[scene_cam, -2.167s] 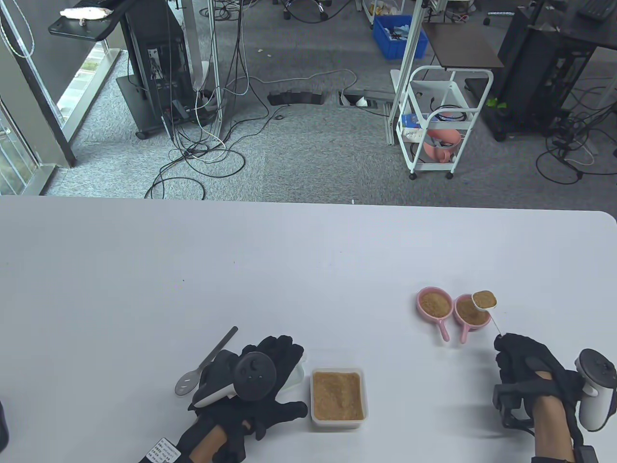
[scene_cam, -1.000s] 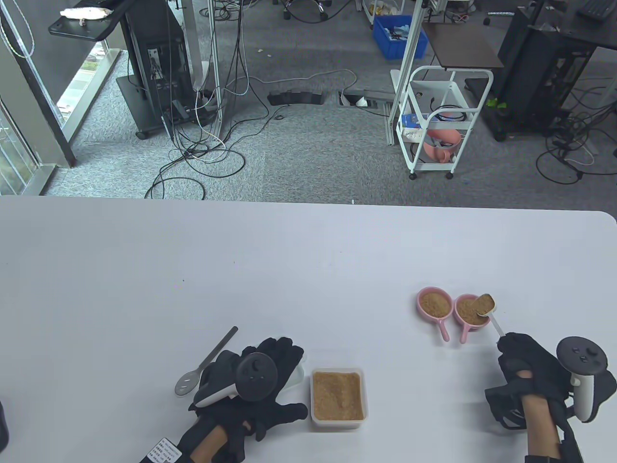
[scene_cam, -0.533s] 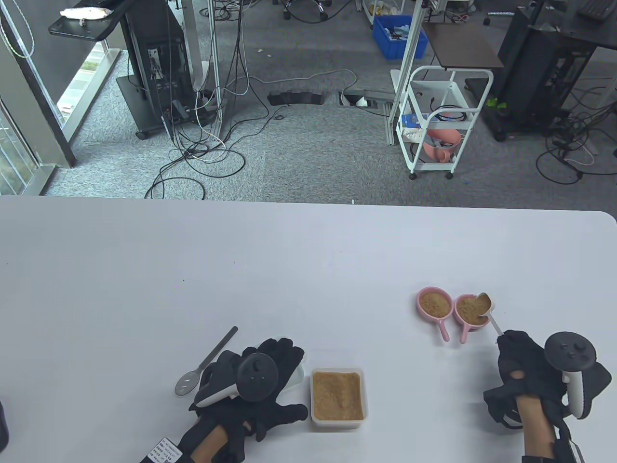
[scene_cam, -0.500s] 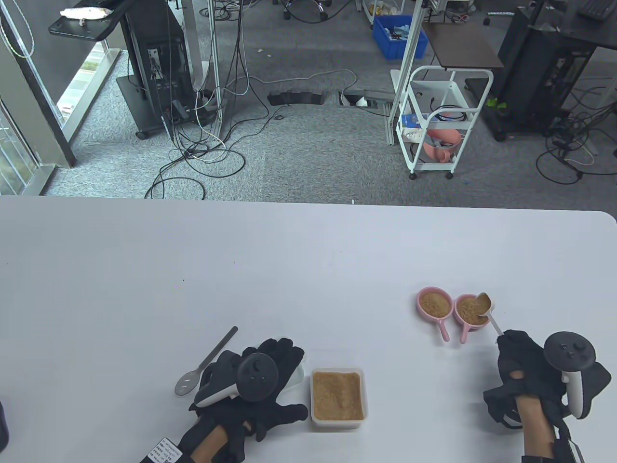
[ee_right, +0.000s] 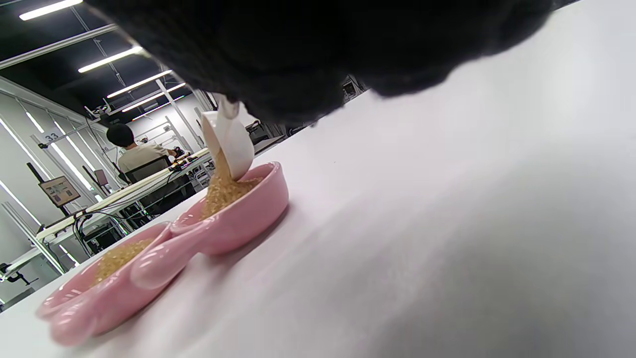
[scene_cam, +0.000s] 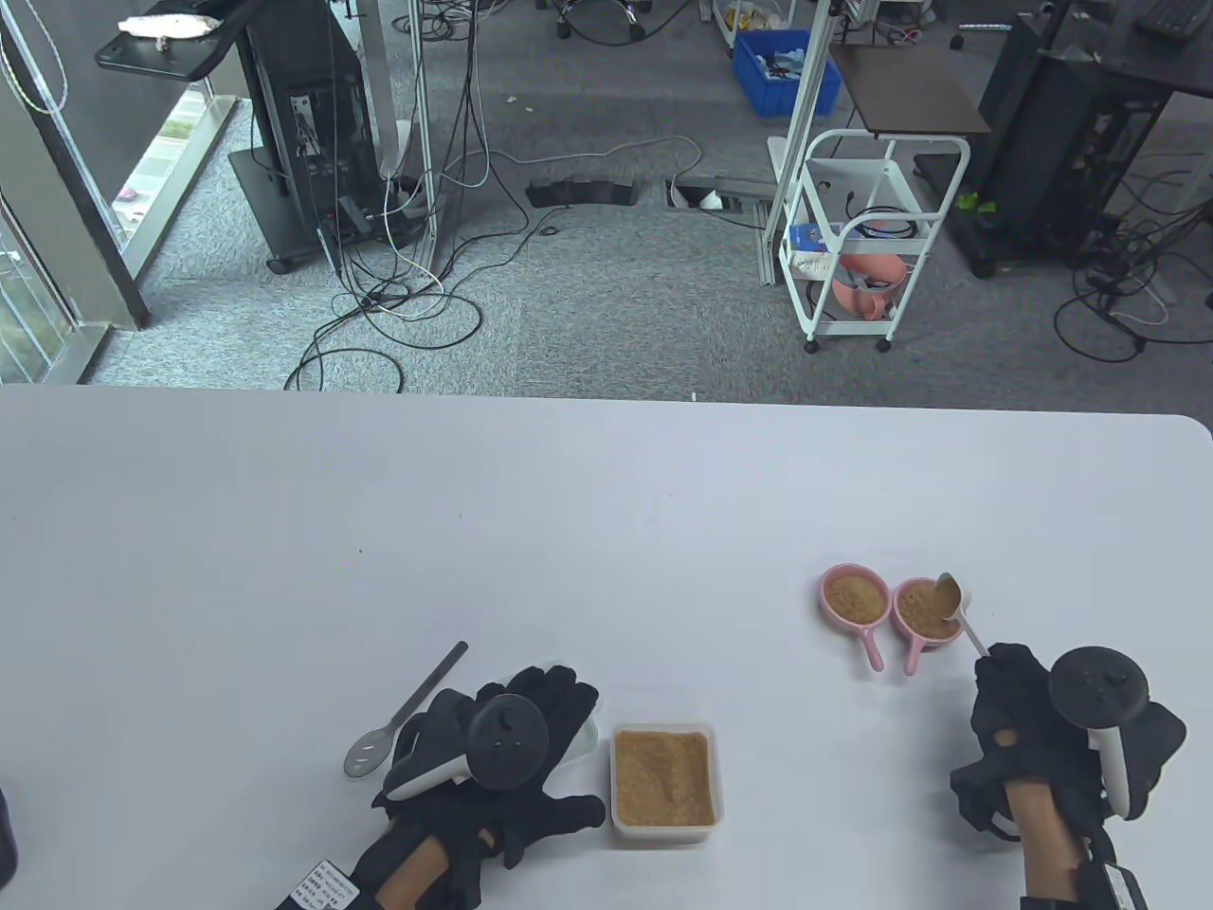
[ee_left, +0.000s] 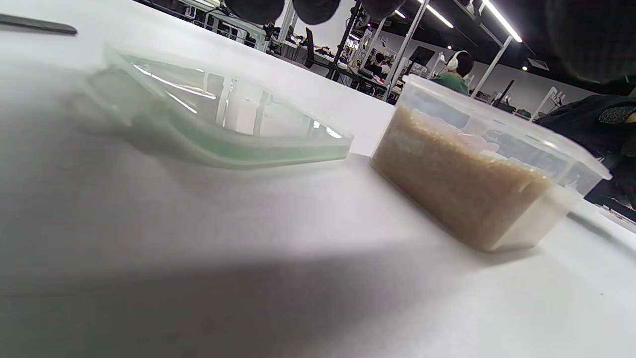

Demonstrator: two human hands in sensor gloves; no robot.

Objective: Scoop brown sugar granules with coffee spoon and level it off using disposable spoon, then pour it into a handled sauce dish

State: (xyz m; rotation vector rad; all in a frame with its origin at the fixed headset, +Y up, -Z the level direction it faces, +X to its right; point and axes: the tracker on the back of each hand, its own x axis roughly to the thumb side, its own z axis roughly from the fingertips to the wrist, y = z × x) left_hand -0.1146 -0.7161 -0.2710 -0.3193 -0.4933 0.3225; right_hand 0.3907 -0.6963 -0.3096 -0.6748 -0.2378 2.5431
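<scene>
My right hand (scene_cam: 997, 666) pinches the thin handle of the white coffee spoon (scene_cam: 950, 596). The spoon's bowl is tipped steeply over the right pink handled sauce dish (scene_cam: 912, 621). In the right wrist view brown sugar runs from the coffee spoon (ee_right: 229, 141) into that sauce dish (ee_right: 248, 211). The clear tub of brown sugar (scene_cam: 663, 779) stands near the front edge. My left hand (scene_cam: 548, 700) lies flat with straight fingers on the tub's lid (ee_left: 223, 127), left of the tub (ee_left: 477, 194). The grey disposable spoon (scene_cam: 403, 713) lies on the table just left of that hand.
A second pink handled dish (scene_cam: 855, 597) with sugar in it touches the first on its left; it is also in the right wrist view (ee_right: 99, 281). The white table's (scene_cam: 474, 531) far edge and rounded right corner lie well beyond the dishes.
My right wrist has rolled leftward and the coffee spoon has gone from level beside the dish to steeply tipped over it, spilling its sugar. The left hand has stayed still.
</scene>
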